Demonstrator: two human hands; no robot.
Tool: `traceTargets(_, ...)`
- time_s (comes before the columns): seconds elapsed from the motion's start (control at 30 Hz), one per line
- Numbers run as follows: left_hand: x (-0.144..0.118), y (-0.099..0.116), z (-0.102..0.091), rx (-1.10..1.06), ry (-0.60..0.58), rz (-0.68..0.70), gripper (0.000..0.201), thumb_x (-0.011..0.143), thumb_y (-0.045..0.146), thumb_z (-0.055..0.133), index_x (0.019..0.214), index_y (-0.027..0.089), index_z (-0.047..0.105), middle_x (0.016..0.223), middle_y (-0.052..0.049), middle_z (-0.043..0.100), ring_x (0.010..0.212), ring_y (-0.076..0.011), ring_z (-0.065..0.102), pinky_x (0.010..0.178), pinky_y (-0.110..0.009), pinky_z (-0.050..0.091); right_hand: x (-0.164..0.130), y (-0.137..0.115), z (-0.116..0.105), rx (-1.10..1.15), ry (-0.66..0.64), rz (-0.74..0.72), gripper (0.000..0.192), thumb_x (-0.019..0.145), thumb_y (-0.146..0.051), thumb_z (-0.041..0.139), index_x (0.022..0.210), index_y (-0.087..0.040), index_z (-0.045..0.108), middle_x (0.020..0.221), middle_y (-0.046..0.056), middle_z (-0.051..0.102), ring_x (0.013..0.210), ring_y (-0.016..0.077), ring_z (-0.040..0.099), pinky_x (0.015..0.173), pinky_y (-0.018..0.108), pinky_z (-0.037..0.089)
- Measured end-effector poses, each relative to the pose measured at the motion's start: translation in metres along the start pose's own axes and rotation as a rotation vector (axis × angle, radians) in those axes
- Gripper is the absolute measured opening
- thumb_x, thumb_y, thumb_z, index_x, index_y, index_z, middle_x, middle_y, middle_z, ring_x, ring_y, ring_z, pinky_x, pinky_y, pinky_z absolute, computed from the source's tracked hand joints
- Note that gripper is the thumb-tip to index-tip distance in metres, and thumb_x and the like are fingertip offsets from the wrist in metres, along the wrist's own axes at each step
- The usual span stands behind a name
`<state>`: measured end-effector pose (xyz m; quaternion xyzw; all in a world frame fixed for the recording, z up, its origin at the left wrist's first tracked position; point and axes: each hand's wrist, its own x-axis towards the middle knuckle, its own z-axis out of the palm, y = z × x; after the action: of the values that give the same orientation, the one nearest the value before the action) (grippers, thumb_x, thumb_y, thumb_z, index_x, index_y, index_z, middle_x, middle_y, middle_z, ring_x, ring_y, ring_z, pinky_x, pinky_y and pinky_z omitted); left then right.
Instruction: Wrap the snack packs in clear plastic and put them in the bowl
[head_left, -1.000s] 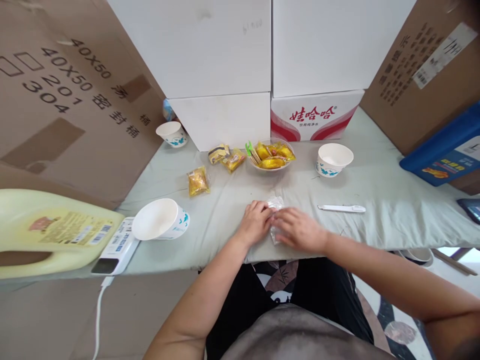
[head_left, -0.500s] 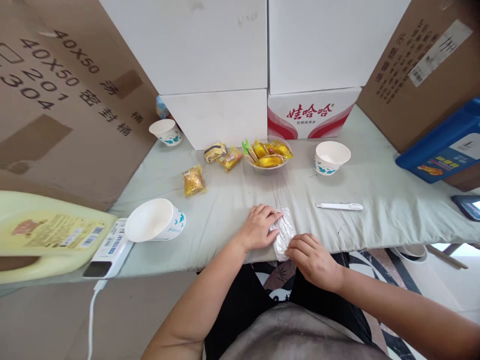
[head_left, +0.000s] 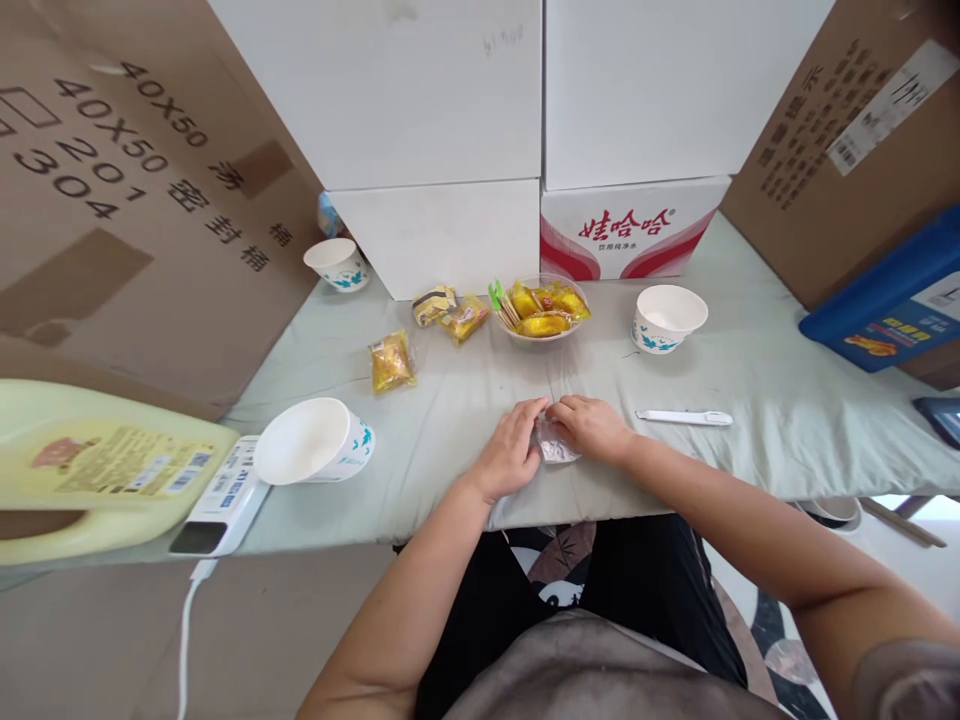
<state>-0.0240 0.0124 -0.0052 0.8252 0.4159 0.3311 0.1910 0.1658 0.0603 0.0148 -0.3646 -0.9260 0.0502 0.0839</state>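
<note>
a small clear plastic bag lies flat on the table, near its front edge and right before the person. it is pressed between both hands: the left hand is laid on its left side with the fingers curled over the edge, and the right hand is closed on its upper right corner, thumb and fingers pinched on the film. the step in hand seems to be the folding or flattening of the bag; whether anything is inside it cannot be told. the next move probably calls for a steady hold with one hand while the thin film is worked with the other, since it is likely to slip and crumple.

just to the right a white pen-like tool lies on the cloth. farther back a glass bowl of yellow snack packets stands, with loose packets to its left. paper cups are placed around, and cardboard boxes are stacked behind.
</note>
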Motion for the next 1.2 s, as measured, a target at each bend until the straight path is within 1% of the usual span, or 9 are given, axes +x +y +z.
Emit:
traceTargets(0.27, 0.006, 0.006, -0.001, 0.141, 0.017, -0.115, 0.010, 0.088, 0.025, 0.055, 0.092, 0.020, 0.061, 0.105, -0.007, 0.058, 0.103, -0.0232, 0.052, 0.094, -0.041, 0.045, -0.004, -0.005, 0.016, -0.025, 0.065, 0.025, 0.023, 0.097, -0.026, 0.044, 0.098, -0.016, 0.065, 0.089, 0.007, 0.061, 0.084, 0.0186, 0.055, 0.070, 0.028, 0.036)
traceTargets(0.5, 0.006, 0.007, 0.001, 0.302, 0.010, -0.227, 0.017, 0.076, 0.026, 0.070, 0.091, 0.021, 0.063, 0.104, -0.006, 0.060, 0.104, -0.0254, 0.050, 0.092, -0.042, 0.043, -0.005, 0.017, -0.006, -0.084, 0.152, 0.280, 0.021, 0.091, -0.014, 0.046, 0.101, -0.012, 0.065, 0.098, 0.014, 0.062, 0.091, 0.0254, 0.052, 0.079, 0.036, 0.040)
traceTargets(0.6, 0.006, 0.006, 0.000, 0.289, 0.003, -0.214, 0.015, 0.080, 0.027, 0.067, 0.093, 0.021, 0.063, 0.104, -0.006, 0.059, 0.105, -0.0257, 0.050, 0.091, -0.043, 0.043, -0.017, 0.008, -0.009, 0.029, 0.214, 0.054, 0.020, 0.090, -0.015, 0.049, 0.104, -0.013, 0.063, 0.108, 0.014, 0.061, 0.104, 0.0254, 0.049, 0.091, 0.038, 0.040)
traceTargets(0.67, 0.005, 0.004, -0.001, 0.271, 0.007, -0.199, 0.011, 0.083, 0.022, 0.061, 0.094, 0.021, 0.063, 0.103, -0.006, 0.059, 0.104, -0.0249, 0.050, 0.091, -0.042, 0.044, -0.025, -0.006, -0.005, 0.091, 0.138, -0.140, 0.018, 0.091, -0.018, 0.050, 0.102, -0.016, 0.064, 0.108, 0.011, 0.061, 0.104, 0.0233, 0.049, 0.091, 0.036, 0.041)
traceTargets(0.8, 0.003, -0.003, -0.002, 0.231, 0.050, -0.189, 0.027, 0.081, 0.005, 0.047, 0.095, 0.021, 0.064, 0.103, -0.006, 0.060, 0.102, -0.0232, 0.050, 0.091, -0.042, 0.045, -0.035, -0.015, -0.004, 0.055, -0.077, -0.174, 0.019, 0.089, -0.012, 0.050, 0.099, -0.018, 0.065, 0.097, 0.008, 0.063, 0.090, 0.0207, 0.053, 0.080, 0.032, 0.044)
traceTargets(0.9, 0.002, -0.007, -0.001, 0.222, 0.080, -0.189, 0.026, 0.080, 0.006, 0.047, 0.095, 0.020, 0.063, 0.102, -0.007, 0.060, 0.101, -0.0235, 0.051, 0.089, -0.041, 0.047, -0.030, 0.025, -0.034, 0.045, -0.040, -0.040, 0.025, 0.087, -0.008, 0.048, 0.099, -0.018, 0.067, 0.095, 0.008, 0.064, 0.087, 0.0188, 0.056, 0.077, 0.029, 0.044)
traceTargets(1.03, 0.004, -0.007, 0.001, 0.234, 0.086, -0.193, 0.020, 0.082, 0.011, 0.050, 0.093, 0.021, 0.063, 0.099, -0.006, 0.060, 0.099, -0.0234, 0.051, 0.088, -0.042, 0.047, -0.007, 0.111, -0.096, -0.110, 0.230, 0.501, 0.028, 0.090, -0.017, 0.044, 0.108, -0.018, 0.065, 0.111, 0.012, 0.061, 0.104, 0.0236, 0.056, 0.083, 0.032, 0.043)
traceTargets(1.1, 0.005, -0.006, 0.001, 0.241, 0.082, -0.193, 0.019, 0.082, 0.011, 0.050, 0.093, 0.021, 0.062, 0.099, -0.006, 0.060, 0.099, -0.0236, 0.051, 0.088, -0.042, 0.046, 0.009, 0.146, -0.116, -0.107, -0.003, 0.752, 0.032, 0.087, -0.018, 0.048, 0.116, -0.017, 0.062, 0.119, 0.013, 0.060, 0.106, 0.0248, 0.056, 0.084, 0.032, 0.042)
traceTargets(1.2, 0.006, -0.005, 0.001, 0.245, 0.068, -0.191, 0.018, 0.082, 0.012, 0.051, 0.093, 0.021, 0.061, 0.099, -0.006, 0.060, 0.098, -0.0239, 0.051, 0.087, -0.042, 0.046, 0.033, 0.177, -0.118, 0.007, -0.267, 0.807, 0.027, 0.080, -0.016, 0.058, 0.104, -0.011, 0.069, 0.100, 0.011, 0.067, 0.090, 0.0204, 0.062, 0.081, 0.030, 0.043)
